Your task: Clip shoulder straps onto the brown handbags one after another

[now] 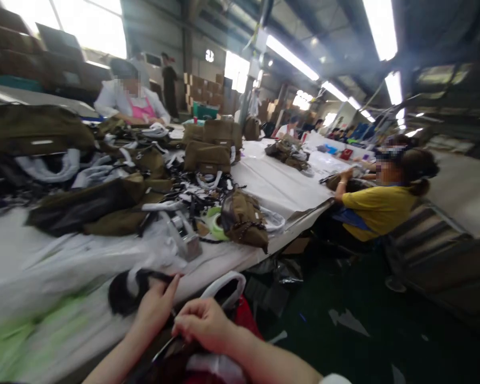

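Observation:
My left hand (157, 304) grips a black strap (124, 290) that loops over the near edge of the white-covered table (280, 184). My right hand (202, 322) is closed just right of it, pinching a thin dark piece that runs down toward my lap; the blur hides what it is. A red and white bag (234, 298) sits below my hands at the table's edge. Olive-brown bags (244, 218) and loose black and white straps (184, 194) lie further out on the table.
A green tape roll (215, 221) lies beside the nearest olive bag. A person in a yellow shirt (378, 205) sits at the table's right side, another in a white jacket (126, 101) at the far left. Cardboard boxes (202, 88) stand at the back. Dark floor (344, 320) lies right.

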`<action>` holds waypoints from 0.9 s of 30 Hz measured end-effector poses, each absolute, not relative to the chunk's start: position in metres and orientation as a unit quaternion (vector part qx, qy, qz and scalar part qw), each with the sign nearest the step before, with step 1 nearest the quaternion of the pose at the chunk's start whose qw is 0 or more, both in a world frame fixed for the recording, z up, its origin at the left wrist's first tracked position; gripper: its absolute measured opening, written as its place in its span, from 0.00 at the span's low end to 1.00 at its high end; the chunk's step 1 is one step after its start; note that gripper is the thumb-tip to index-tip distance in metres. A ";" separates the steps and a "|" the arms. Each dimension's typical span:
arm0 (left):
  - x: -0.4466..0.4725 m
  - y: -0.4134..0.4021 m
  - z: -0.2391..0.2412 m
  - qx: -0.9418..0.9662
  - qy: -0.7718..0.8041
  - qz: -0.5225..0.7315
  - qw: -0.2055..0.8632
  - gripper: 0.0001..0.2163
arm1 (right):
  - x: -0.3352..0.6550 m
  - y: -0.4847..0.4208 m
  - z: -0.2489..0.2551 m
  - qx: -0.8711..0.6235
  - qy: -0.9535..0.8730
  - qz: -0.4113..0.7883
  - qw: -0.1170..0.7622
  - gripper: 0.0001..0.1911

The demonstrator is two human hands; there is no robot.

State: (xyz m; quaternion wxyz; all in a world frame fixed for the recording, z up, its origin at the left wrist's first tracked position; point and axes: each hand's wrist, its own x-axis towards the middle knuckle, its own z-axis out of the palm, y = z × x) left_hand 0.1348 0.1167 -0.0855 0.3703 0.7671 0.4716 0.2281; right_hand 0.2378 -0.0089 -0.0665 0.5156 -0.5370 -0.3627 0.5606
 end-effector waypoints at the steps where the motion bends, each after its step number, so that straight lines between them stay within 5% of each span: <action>1: 0.132 0.112 -0.075 0.775 0.475 0.226 0.349 0.23 | 0.238 -0.011 -0.062 -0.535 -0.371 0.554 0.518 0.15; 7: 0.113 0.113 -0.030 0.801 0.454 0.140 0.365 0.19 | 0.243 -0.009 -0.058 -0.541 -0.377 0.528 0.535 0.16; 16: 0.078 0.110 -0.031 0.767 0.440 0.153 0.442 0.13 | 0.238 -0.001 -0.052 -0.537 -0.407 0.536 0.508 0.16; 22: 0.076 0.103 -0.036 0.661 0.401 0.212 0.598 0.10 | 0.234 0.004 -0.054 -0.532 -0.432 0.532 0.497 0.15; 27: 0.074 0.101 -0.038 0.699 0.409 0.213 0.547 0.04 | 0.231 0.007 -0.051 -0.536 -0.430 0.525 0.502 0.15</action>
